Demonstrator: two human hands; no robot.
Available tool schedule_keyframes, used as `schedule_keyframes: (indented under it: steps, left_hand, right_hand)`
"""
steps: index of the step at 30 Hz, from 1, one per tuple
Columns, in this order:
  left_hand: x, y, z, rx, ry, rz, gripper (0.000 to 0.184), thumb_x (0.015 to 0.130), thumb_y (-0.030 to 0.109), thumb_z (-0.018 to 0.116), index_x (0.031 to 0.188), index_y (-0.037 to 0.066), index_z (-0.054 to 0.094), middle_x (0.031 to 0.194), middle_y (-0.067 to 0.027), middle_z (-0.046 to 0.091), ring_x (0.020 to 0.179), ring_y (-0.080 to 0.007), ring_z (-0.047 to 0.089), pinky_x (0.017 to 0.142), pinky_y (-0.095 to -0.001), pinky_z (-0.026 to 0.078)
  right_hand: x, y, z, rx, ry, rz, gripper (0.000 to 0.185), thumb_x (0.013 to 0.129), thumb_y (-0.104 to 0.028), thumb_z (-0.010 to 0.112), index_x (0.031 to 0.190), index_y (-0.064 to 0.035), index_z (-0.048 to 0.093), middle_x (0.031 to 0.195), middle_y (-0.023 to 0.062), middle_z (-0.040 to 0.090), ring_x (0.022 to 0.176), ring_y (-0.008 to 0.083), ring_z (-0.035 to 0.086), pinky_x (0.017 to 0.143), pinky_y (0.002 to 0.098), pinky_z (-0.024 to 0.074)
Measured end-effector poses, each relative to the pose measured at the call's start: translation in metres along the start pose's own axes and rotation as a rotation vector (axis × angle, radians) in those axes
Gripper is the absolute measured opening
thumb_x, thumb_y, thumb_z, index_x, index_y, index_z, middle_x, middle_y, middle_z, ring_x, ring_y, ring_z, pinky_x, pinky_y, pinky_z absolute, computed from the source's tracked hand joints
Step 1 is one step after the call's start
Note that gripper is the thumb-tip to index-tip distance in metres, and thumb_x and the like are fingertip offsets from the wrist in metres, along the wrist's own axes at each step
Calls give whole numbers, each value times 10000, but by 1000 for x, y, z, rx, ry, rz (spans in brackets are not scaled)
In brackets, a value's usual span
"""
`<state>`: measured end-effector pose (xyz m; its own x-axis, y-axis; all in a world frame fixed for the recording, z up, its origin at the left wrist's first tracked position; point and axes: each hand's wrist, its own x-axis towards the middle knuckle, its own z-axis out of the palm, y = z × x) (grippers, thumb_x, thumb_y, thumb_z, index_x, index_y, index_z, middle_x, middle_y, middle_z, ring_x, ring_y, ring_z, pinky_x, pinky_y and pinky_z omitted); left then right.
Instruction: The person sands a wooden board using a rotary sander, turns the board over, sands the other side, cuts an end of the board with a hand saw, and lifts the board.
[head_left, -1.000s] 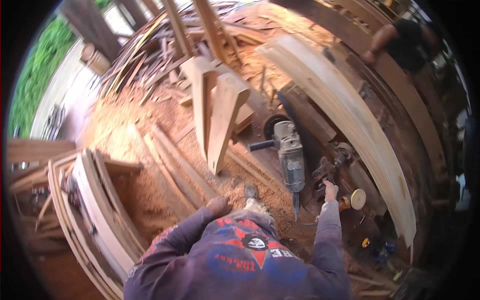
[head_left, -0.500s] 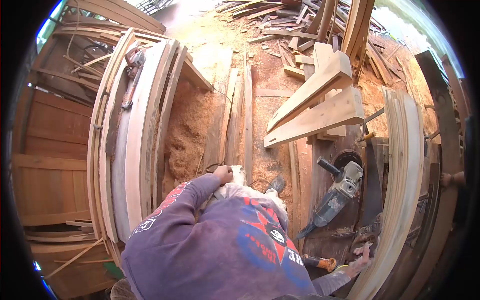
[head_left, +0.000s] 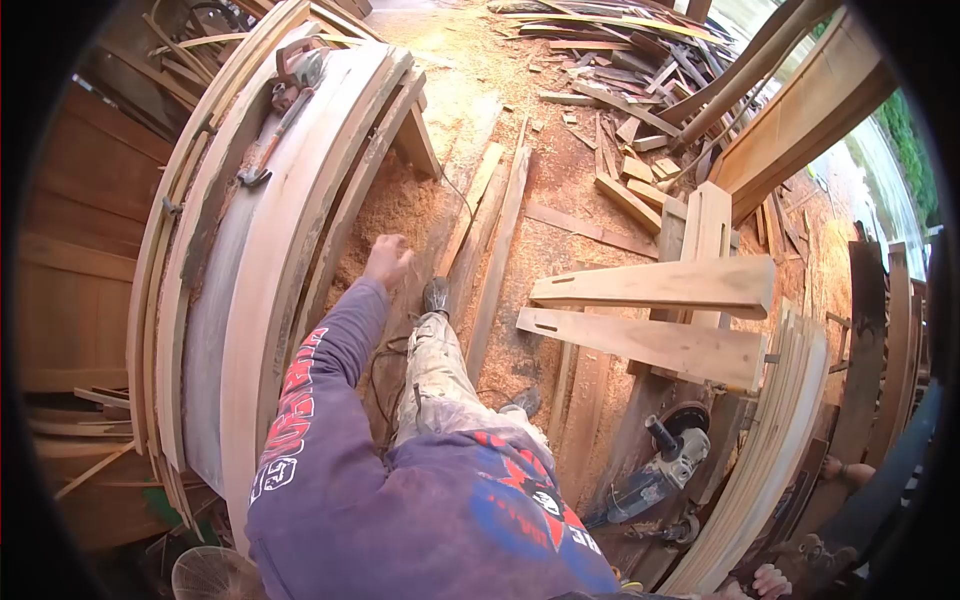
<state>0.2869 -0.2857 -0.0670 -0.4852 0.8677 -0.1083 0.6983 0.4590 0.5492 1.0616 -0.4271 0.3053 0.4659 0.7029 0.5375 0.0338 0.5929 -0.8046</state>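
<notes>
My left hand (head_left: 388, 262) hangs in the air above the sawdust, beside the wooden bench. Its fingers are loosely bent and apart, with nothing visible in them. Low at the right edge, my right hand (head_left: 770, 582) shows only in part, fingers curled, by the stack of thin planks (head_left: 785, 440). What it grips is hidden; a brown, worn tool-like object (head_left: 822, 556) lies close to it. An angle grinder (head_left: 655, 478) rests on the dark surface left of the planks. Two tapered, slotted timber pieces (head_left: 650, 285) lie above the grinder.
A hammer (head_left: 262, 165) and a reddish power tool (head_left: 292, 85) lie on the bench (head_left: 215, 340) at left. Long boards (head_left: 495, 260) and a cord run along the floor. Scrap wood (head_left: 640, 70) is piled ahead. Another person's hand (head_left: 845, 470) appears at the right.
My left hand has swung forward and left, away from my trouser leg. My right hand has moved rightward past the grinder to the planks' outer side. The view has turned and shifted.
</notes>
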Motion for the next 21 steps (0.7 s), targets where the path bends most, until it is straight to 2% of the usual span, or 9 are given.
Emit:
schedule_keyframes:
  steps: [2, 3, 4, 7, 8, 11, 13, 19, 21]
  left_hand:
    - [67, -28, -40, 48, 243, 93, 491, 857, 238, 734, 1293, 47, 613, 1316, -229, 563, 1267, -376, 532, 1089, -455, 425]
    - [97, -36, -67, 57, 339, 97, 529, 857, 240, 744, 1329, 62, 585, 1361, -221, 526, 1298, -373, 501, 1109, -459, 402]
    - [124, -41, -95, 98, 401, 74, 579, 846, 258, 756, 1358, 71, 559, 1398, -218, 491, 1329, -378, 468, 1127, -476, 374]
    - [176, -71, -158, 182, 480, -43, 684, 829, 313, 777, 1416, 89, 506, 1462, -221, 422, 1388, -394, 394, 1162, -509, 308]
    - [190, -84, -175, 237, 507, -117, 739, 823, 350, 785, 1446, 99, 477, 1489, -226, 388, 1417, -404, 353, 1179, -525, 270]
    - [210, -146, -215, 148, 378, -422, 840, 814, 431, 791, 1498, 120, 415, 1520, -236, 335, 1445, -417, 298, 1197, -548, 217]
    - [208, -188, -239, 161, 403, -481, 781, 846, 468, 764, 1465, 92, 472, 1496, -226, 382, 1419, -393, 353, 1179, -511, 276]
    - [126, -230, -252, -39, 428, -696, 581, 931, 498, 660, 1276, 32, 624, 1335, -202, 568, 1270, -366, 539, 1078, -447, 407]
    - [110, -239, -224, -223, 150, -970, 510, 981, 507, 574, 1152, 35, 664, 1204, -189, 628, 1193, -373, 575, 1043, -468, 410]
  right_hand:
    - [14, 15, 98, -4, 51, -33, 247, 998, -242, 541, 795, -165, 423, 653, -13, 339, 575, 122, 379, 531, 294, 364]
    - [18, 27, 146, -6, 112, -56, 392, 969, -205, 582, 695, -203, 302, 591, -64, 122, 482, 87, 178, 463, 253, 247]
    - [24, 35, 154, 39, -20, 4, 283, 965, -248, 596, 754, -165, 427, 587, -34, 326, 516, 95, 373, 502, 274, 365]
    - [42, 84, 267, 162, -294, 104, 171, 969, -155, 648, 894, -66, 522, 664, -26, 360, 595, 104, 401, 594, 257, 389]
    - [34, 95, 332, 111, -212, 152, 214, 990, -142, 617, 859, -96, 454, 685, -28, 324, 625, 99, 388, 614, 251, 364]
    - [53, 139, 446, 94, -402, 368, 286, 1003, -200, 643, 837, -126, 423, 664, -35, 334, 574, 87, 362, 572, 240, 359]
    - [57, 165, 519, 112, -315, 554, 274, 1012, -210, 643, 860, -123, 432, 651, -39, 333, 553, 87, 360, 539, 242, 362]
    - [71, 253, 711, 626, -750, 884, 173, 1031, -129, 561, 1094, -32, 433, 724, -17, 385, 553, 88, 410, 519, 244, 404]
    - [60, 280, 775, 462, -773, 940, 239, 993, -108, 582, 1159, 1, 450, 723, -22, 395, 533, 71, 405, 493, 229, 371]
